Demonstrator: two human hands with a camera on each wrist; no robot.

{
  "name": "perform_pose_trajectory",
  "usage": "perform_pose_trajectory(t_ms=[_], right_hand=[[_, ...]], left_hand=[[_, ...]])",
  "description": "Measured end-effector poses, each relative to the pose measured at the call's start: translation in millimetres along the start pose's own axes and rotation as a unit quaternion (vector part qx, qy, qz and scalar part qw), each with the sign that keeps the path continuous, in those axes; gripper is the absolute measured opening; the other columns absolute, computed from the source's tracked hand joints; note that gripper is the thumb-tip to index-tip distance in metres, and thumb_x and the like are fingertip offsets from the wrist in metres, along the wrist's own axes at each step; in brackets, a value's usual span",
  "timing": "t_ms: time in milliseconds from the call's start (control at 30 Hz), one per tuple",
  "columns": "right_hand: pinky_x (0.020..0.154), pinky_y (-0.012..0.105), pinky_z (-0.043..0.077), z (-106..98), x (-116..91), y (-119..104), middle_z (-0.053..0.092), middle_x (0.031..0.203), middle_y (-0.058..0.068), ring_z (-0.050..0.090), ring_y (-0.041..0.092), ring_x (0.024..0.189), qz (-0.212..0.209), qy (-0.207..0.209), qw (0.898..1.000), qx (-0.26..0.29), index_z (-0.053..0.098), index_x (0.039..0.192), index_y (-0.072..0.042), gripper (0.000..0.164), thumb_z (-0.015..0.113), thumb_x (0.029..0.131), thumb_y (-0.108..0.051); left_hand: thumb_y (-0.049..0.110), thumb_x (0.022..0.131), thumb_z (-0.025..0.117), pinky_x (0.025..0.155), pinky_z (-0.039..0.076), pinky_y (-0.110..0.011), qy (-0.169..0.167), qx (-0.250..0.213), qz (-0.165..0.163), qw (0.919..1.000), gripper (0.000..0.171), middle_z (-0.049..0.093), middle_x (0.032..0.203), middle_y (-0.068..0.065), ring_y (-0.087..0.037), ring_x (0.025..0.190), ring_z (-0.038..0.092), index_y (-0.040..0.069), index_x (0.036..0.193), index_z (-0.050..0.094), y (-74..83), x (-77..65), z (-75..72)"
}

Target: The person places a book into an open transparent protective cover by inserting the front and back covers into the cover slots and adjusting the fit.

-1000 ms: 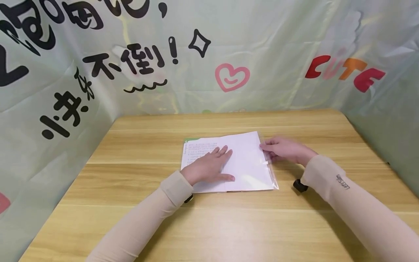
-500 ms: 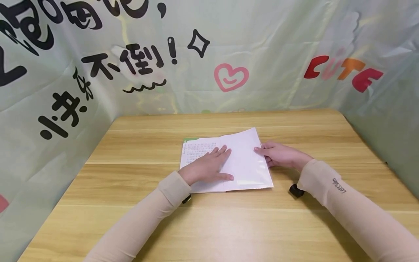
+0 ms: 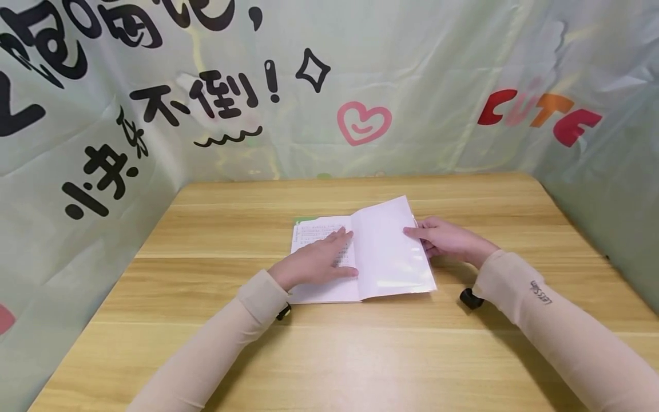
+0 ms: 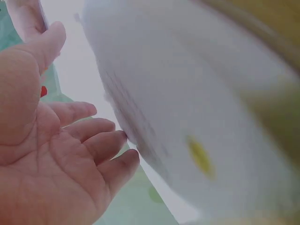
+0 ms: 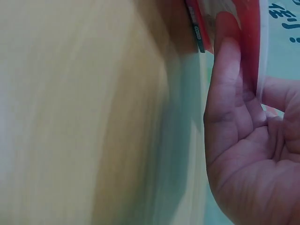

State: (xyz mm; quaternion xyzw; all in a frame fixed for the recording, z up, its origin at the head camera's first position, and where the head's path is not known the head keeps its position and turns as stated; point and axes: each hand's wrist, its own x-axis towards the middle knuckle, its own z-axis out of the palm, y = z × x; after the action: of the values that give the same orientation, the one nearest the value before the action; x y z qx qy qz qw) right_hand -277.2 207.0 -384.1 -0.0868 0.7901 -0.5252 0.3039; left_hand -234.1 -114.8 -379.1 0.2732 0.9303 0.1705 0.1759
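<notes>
An open book lies on the table, with a printed page [image 3: 311,232] on its left and a blank white cover flap [image 3: 386,246] on its right. Over the printed page my left hand [image 3: 313,264] is spread with straight fingers, its thumb pointing at the fold. My right hand [image 3: 455,239] pinches the flap's right edge, thumb on the white face and fingers beneath; the flap slants up from the fold. From the right wrist, its red outer side [image 5: 251,37] shows against the fingers. The left wrist view has the left palm [image 4: 56,159] beside a blurred white page [image 4: 154,70].
The wooden table [image 3: 329,355] extends around the book on all sides. A pale printed curtain [image 3: 422,68] hangs behind it and along both sides. Each wrist wears a small black camera, the right one [image 3: 471,298] low over the tabletop.
The flap's right side has risen, and the clear plastic edge beyond it no longer shows as before. My left hand has slid a little left, uncovering the fold.
</notes>
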Motion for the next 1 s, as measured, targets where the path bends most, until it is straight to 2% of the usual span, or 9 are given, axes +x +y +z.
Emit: perform_pose_trajectory(t_ms=[233,567,667,733,800,833,900,967,1000], right_hand=[[0.082,0.031,0.061,-9.7,-6.9,1.6,0.072,0.089,-0.004,0.069,0.011,0.083,0.000,-0.001,1.000,0.004,0.061,0.105,-0.004,0.032,0.053,0.114,-0.034],[0.079,0.030,0.060,-19.9,-12.1,2.9,0.065,0.081,-0.005,0.065,0.010,0.077,0.002,0.006,1.000,0.002,0.056,0.089,-0.011,0.033,0.054,0.114,-0.034],[0.075,0.028,0.056,-24.9,-15.8,3.0,0.054,0.073,-0.008,0.056,0.008,0.070,-0.001,0.013,1.000,-0.002,0.049,0.082,-0.013,0.038,0.053,0.114,-0.033],[0.074,0.027,0.055,-28.0,-17.9,3.6,0.049,0.070,-0.008,0.053,0.007,0.069,0.000,0.016,1.000,-0.002,0.048,0.080,-0.014,0.039,0.053,0.114,-0.032],[0.073,0.027,0.053,-30.3,-20.6,3.6,0.042,0.069,-0.007,0.048,0.008,0.067,0.003,0.019,1.000,-0.005,0.044,0.078,-0.013,0.041,0.054,0.114,-0.033],[0.074,0.027,0.054,-31.2,-21.6,3.6,0.044,0.070,-0.007,0.050,0.009,0.069,0.005,0.018,1.000,-0.005,0.046,0.079,-0.013,0.040,0.055,0.114,-0.033],[0.075,0.027,0.054,-32.7,-23.7,3.5,0.044,0.071,-0.005,0.051,0.010,0.070,0.007,0.017,1.000,-0.006,0.047,0.080,-0.013,0.040,0.055,0.113,-0.033],[0.073,0.027,0.052,-33.9,-26.2,2.8,0.042,0.071,-0.005,0.049,0.010,0.069,0.007,0.020,1.000,-0.007,0.045,0.079,-0.012,0.041,0.055,0.113,-0.033],[0.074,0.027,0.054,-34.5,-27.0,2.6,0.046,0.071,-0.005,0.051,0.010,0.070,0.007,0.021,1.000,-0.008,0.047,0.080,-0.012,0.040,0.055,0.113,-0.033]], left_hand=[[0.050,0.107,0.064,0.136,0.022,-0.051,0.003,0.000,-0.010,1.0000,0.088,0.013,0.181,-0.016,-0.030,0.169,0.014,0.008,0.172,0.023,-10.2,-6.9,-1.6],[0.046,0.107,0.063,0.136,0.022,-0.050,0.004,0.001,-0.026,0.9996,0.082,0.013,0.180,-0.018,-0.033,0.169,0.014,0.004,0.169,0.029,-19.0,-16.7,-3.9],[0.044,0.107,0.065,0.136,0.023,-0.050,0.003,0.014,-0.023,0.9996,0.080,0.018,0.179,-0.019,-0.033,0.169,0.017,0.003,0.168,0.033,-18.6,-17.5,-4.8],[0.042,0.106,0.067,0.134,0.028,-0.051,0.010,0.035,-0.015,0.9992,0.076,0.028,0.177,-0.020,-0.034,0.166,0.025,0.003,0.164,0.040,-16.7,-17.6,-6.2],[0.040,0.104,0.071,0.129,0.037,-0.052,0.026,0.058,-0.009,0.9979,0.069,0.043,0.170,-0.020,-0.035,0.160,0.039,0.003,0.158,0.051,-14.6,-17.6,-7.2],[0.040,0.102,0.073,0.126,0.042,-0.052,0.035,0.068,-0.010,0.9970,0.065,0.050,0.165,-0.019,-0.034,0.156,0.046,0.004,0.154,0.056,-13.4,-18.0,-7.8],[0.038,0.100,0.078,0.116,0.052,-0.052,0.059,0.084,-0.013,0.9947,0.055,0.063,0.152,-0.016,-0.033,0.141,0.060,0.006,0.142,0.066,-12.0,-18.7,-8.2],[0.036,0.097,0.081,0.105,0.058,-0.049,0.077,0.088,-0.018,0.9929,0.045,0.070,0.138,-0.013,-0.030,0.126,0.067,0.008,0.131,0.072,-11.3,-20.0,-7.7],[0.035,0.096,0.082,0.101,0.059,-0.048,0.084,0.089,-0.022,0.9923,0.041,0.071,0.133,-0.012,-0.028,0.119,0.068,0.008,0.127,0.074,-11.0,-20.9,-7.6]])
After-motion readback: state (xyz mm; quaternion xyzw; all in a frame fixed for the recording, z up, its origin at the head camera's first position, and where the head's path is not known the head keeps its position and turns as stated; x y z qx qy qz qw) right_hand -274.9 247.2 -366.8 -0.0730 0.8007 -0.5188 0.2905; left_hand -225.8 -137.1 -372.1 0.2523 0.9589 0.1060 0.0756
